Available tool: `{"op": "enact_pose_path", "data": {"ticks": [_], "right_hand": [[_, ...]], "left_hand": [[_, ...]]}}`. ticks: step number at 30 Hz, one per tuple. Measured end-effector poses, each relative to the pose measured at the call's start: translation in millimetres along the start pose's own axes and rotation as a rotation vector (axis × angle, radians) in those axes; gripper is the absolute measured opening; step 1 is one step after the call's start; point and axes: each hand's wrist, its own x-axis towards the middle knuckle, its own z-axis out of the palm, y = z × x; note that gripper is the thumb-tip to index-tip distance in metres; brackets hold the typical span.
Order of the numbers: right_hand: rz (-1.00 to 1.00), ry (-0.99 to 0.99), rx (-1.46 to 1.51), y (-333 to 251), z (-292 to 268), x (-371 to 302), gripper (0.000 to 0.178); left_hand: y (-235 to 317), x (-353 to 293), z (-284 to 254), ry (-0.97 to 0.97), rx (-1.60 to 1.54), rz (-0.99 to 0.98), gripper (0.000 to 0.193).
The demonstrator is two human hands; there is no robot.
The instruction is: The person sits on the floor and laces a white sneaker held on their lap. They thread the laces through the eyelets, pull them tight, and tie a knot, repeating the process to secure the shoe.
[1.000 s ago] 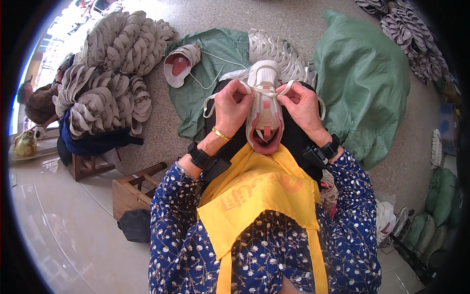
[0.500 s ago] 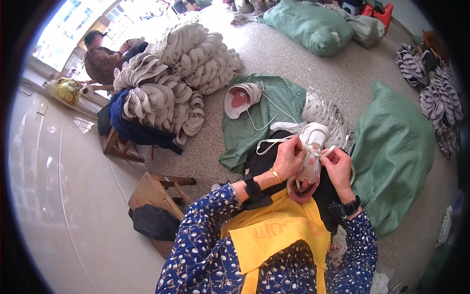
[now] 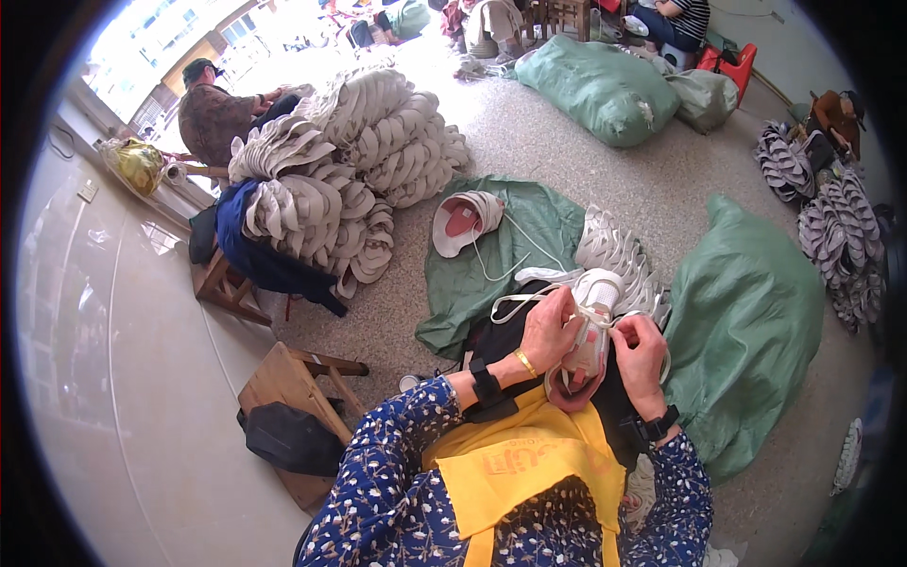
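Observation:
A white and pink sneaker (image 3: pixel 597 287) lies over my lap, its toe pointing away from me and its pink-lined opening toward me. Over its tongue, my left hand (image 3: pixel 548 331) pinches the white shoelace (image 3: pixel 513 300), a loop of which sticks out to the left. On the shoe's right side my right hand (image 3: pixel 641 352) grips another part of that lace, with a loop hanging below its fingers. The fingers partly hide the knot area. Beyond, a shoe upper (image 3: pixel 455 227) with trailing laces rests on a green sheet (image 3: pixel 548 213).
Stacked shoe uppers (image 3: pixel 321 203) rise at the left, near a seated person (image 3: pixel 213 113). A row of white uppers (image 3: pixel 609 244) lies just past the sneaker. Green sacks (image 3: pixel 746 331) stand right and far (image 3: pixel 600 90). A wooden stool (image 3: pixel 283 378) is at my left.
My view has tilted up slightly, bringing more of the far room and another seated person into sight. Both hands remain at the lace, with small finger movements. The person at left has turned their head.

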Motion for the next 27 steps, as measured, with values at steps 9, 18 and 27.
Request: {"op": "enact_pose_path", "data": {"ticks": [9,18,27], "right_hand": [[-0.075,-0.125,-0.067,-7.7,-2.5,-2.2,0.017],[-0.072,-0.15,-0.232,-1.9,4.8,3.8,0.011],[0.003,-0.123,-0.12,-10.7,4.7,-4.1,0.024]], "left_hand": [[-10.0,-4.7,4.8,0.017,-0.007,0.151,0.014],[12.3,-4.4,-5.8,-0.111,0.223,0.237,0.032],[4.3,-8.9,10.7,-0.21,0.473,0.272,0.035]]}}
